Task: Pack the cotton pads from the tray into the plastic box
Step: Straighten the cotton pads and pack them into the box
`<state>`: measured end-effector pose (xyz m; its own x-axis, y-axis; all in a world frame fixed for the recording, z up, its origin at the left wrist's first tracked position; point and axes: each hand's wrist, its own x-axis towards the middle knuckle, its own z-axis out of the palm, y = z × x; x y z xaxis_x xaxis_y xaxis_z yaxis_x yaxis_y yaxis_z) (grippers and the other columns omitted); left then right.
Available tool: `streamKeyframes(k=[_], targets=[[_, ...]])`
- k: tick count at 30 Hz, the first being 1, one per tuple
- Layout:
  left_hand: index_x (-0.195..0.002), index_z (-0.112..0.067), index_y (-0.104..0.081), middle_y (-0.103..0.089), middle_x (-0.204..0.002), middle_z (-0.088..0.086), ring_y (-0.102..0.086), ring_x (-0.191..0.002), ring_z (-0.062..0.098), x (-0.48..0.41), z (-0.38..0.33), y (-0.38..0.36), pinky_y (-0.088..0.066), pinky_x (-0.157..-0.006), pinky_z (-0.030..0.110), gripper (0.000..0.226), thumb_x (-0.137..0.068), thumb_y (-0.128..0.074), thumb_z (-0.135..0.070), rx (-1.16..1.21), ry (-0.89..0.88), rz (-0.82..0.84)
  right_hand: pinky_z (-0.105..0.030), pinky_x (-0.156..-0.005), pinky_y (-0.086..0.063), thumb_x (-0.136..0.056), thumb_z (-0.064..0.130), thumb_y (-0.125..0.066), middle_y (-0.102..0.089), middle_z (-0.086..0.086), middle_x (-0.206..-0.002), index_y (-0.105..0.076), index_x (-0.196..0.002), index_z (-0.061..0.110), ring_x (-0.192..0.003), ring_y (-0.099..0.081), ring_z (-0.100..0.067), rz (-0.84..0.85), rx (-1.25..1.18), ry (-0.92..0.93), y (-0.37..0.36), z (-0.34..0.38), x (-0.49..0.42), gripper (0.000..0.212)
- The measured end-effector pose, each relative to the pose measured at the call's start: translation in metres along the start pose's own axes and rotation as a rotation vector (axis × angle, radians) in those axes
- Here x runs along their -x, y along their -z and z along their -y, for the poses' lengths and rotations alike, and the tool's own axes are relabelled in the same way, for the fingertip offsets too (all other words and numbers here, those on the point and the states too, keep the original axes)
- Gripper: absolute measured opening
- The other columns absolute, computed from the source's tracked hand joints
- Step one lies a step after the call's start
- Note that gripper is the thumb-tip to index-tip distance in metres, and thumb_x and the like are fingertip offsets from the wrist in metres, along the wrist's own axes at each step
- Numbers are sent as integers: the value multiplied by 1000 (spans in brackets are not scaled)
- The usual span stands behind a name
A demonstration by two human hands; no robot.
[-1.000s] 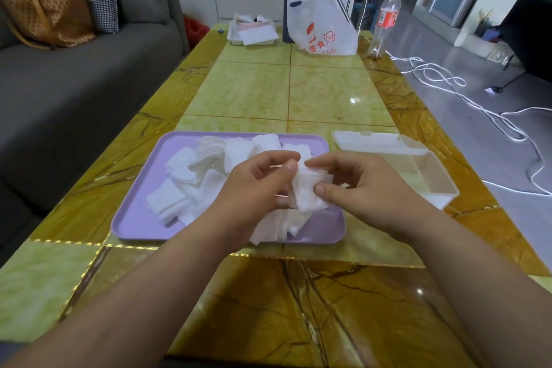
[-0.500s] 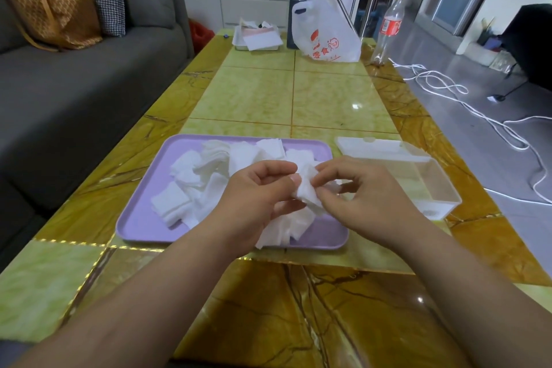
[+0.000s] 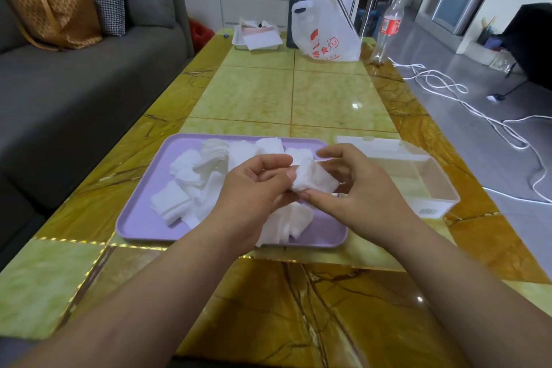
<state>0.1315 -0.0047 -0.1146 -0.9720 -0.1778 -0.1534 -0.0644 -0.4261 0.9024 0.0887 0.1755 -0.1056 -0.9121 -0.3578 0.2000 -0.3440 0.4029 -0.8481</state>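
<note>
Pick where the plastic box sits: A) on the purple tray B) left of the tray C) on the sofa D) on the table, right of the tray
D: the plastic box rests on the table, just right of the purple tray.

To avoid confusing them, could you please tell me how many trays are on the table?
2. The purple tray lies at the near end, holding cotton pads; the white tray sits at the far end, beside the plastic bag. The bag could hide more.
</note>
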Motion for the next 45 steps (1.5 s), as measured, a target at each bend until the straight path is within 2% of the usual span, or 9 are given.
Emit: streamKeyframes(k=[3, 9, 16, 21, 25, 28, 33, 39, 45], targets=[[-113, -3, -67, -78, -106, 17, -76, -94, 26, 1, 1, -2, -61, -79, 33, 18, -96, -66, 1, -11, -9, -9, -25, -86, -57, -78, 34, -89, -73, 15, -116, -58, -137, 35, -107, -67, -1, 47, 13, -61, -1, 1, -1, 67], [-118, -6, -68, -73, -111, 20, -75, -97, 27, 1, 3, -4, -61, -88, 41, 36, -87, -81, -19, -75, 34, 63, -8, -67, -45, -82, 33, -85, -74, 15, -98, -71, -115, 33, -83, -64, 7, 75, 130, -16, -1, 8, 3, 36], [-126, -12, -65, -67, -120, 28, -74, -99, 30, -2, 4, -2, -61, -80, 37, 36, -92, -72, -2, -74, 28, 49, -23, -90, -57, -65, 50, -92, -68, 15, -122, -63, -135, 28, -107, -67, -1, 59, 19, -185, 5, 12, 0, 79], [-130, -16, -62, -69, -124, 21, -72, -101, 29, -1, 4, -4, -60, -86, 42, 34, -98, -66, -5, -35, 16, 87, -38, -81, -64, -91, 29, -76, -79, -19, -99, -79, -106, 4, -92, -77, -33, 103, -426, -363, 14, 11, -3, 30], [-128, -18, -63, -71, -122, 18, -76, -95, 31, 0, 6, -13, -61, -83, 41, 29, -100, -64, -9, -120, -21, 16, -38, -75, -64, -91, 21, -76, -79, -20, -92, -77, -98, -2, -84, -76, -31, 81, -487, -370, 14, 10, -2, 23], [-122, -20, -63, -74, -110, 7, -78, -85, 25, 4, 9, -22, -61, -76, 38, 24, -101, -62, -10, -347, -105, -18, -31, -64, -61, -93, 19, -73, -75, -8, -78, -74, -90, 2, -74, -72, -21, -103, -421, -361, 19, 2, -8, 18], [-103, -27, -74, -73, -106, -13, -67, -94, -2, -12, 20, -49, -57, -82, 21, 14, -96, -66, -17, -880, -344, 18, -45, -58, -50, -87, 29, -67, -48, -3, -68, -54, -76, -5, -62, -48, -13, -383, -160, -275, 45, -21, -16, 38], [-100, -20, -77, -66, -105, -3, -62, -103, 19, -41, 43, -85, -50, -95, 42, 16, -97, -64, -28, -1277, -412, 214, -32, -51, -22, -88, 27, -67, -29, -4, -58, -36, -58, 10, -53, -28, -17, -384, 199, -228, 69, -42, -9, 46], [-120, -31, -73, -62, -130, -6, -53, -127, 16, -16, 55, -71, -45, -106, 37, 25, -98, -61, -36, -1328, -414, 276, -34, -68, -54, -86, 42, -69, -66, 9, -79, -61, -78, 25, -78, -65, -17, -306, 380, -352, 59, -52, -16, 20]])
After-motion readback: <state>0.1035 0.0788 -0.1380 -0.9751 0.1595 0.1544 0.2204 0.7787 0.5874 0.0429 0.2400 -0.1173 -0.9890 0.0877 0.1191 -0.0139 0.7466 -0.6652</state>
